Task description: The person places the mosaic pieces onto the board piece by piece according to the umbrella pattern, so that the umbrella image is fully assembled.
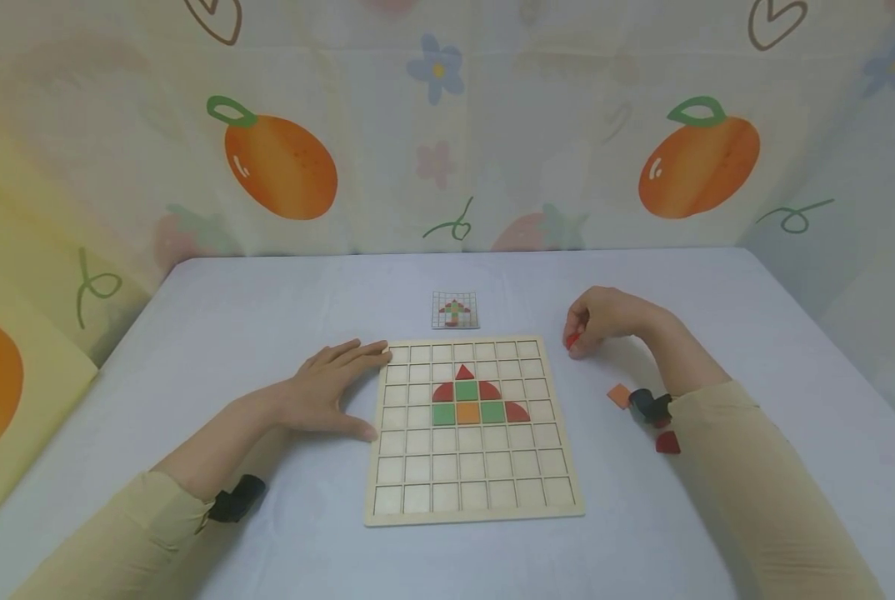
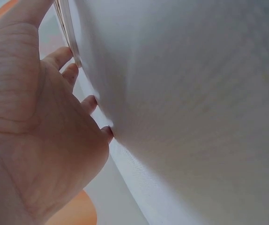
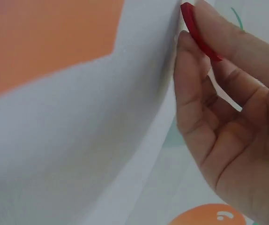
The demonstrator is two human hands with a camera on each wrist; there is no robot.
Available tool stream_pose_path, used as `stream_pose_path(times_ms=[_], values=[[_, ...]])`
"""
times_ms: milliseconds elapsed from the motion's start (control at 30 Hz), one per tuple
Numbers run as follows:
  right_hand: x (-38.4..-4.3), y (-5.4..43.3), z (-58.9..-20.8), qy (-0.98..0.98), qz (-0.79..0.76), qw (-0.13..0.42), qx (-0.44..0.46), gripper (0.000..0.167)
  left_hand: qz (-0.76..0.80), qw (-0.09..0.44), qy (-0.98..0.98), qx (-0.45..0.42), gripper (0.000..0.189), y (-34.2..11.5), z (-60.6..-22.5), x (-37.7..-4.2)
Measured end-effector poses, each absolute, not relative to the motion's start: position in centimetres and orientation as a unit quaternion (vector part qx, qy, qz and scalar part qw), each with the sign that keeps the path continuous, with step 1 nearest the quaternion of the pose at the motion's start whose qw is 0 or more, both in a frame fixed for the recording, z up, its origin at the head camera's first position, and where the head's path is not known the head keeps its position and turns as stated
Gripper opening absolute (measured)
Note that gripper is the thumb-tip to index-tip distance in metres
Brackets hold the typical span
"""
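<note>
A square wooden grid board point(image 1: 473, 496) lies mid-table. On it sit red, green and orange tiles: a red triangle point(image 1: 464, 373) at the top, a green square point(image 1: 466, 392) between two red quarter-rounds, then green squares flanking an orange square point(image 1: 467, 412), and a red quarter-round point(image 1: 517, 412) at the right end of that row. My left hand point(image 1: 327, 390), fingers spread, touches the board's left edge. Right of the board, my right hand point(image 1: 608, 319) pinches a small red tile point(image 3: 199, 35) between thumb and fingers, close over the table.
Behind the board lies a small pattern card point(image 1: 455, 310) showing a similar figure. Beside my right wrist are a loose orange square point(image 1: 619, 396) and a red piece point(image 1: 668, 442); another red piece is partly hidden by the wrist strap. A printed curtain point(image 1: 537, 167) hangs behind the table.
</note>
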State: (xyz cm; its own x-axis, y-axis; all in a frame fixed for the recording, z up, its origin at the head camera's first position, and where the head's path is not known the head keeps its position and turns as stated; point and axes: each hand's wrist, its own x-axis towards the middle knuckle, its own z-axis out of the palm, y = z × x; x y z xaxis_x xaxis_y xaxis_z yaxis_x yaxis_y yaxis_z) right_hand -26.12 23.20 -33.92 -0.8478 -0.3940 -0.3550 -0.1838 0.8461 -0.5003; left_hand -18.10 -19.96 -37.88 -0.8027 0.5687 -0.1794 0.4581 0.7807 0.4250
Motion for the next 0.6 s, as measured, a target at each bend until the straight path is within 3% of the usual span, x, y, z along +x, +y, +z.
stream_pose_path(times_ms=[400, 600], values=[[-25.2, 20.9, -33.0, 0.891, -0.362, 0.199, -0.19, 0.013, 0.184, 0.148, 0.93, 0.28, 0.106, -20.1, -38.0, -18.2], [-24.5, 18.7, -32.6, 0.872, -0.392, 0.192, -0.222, 0.029, 0.182, 0.146, 0.931, 0.281, 0.106, -20.1, -38.0, -18.2]])
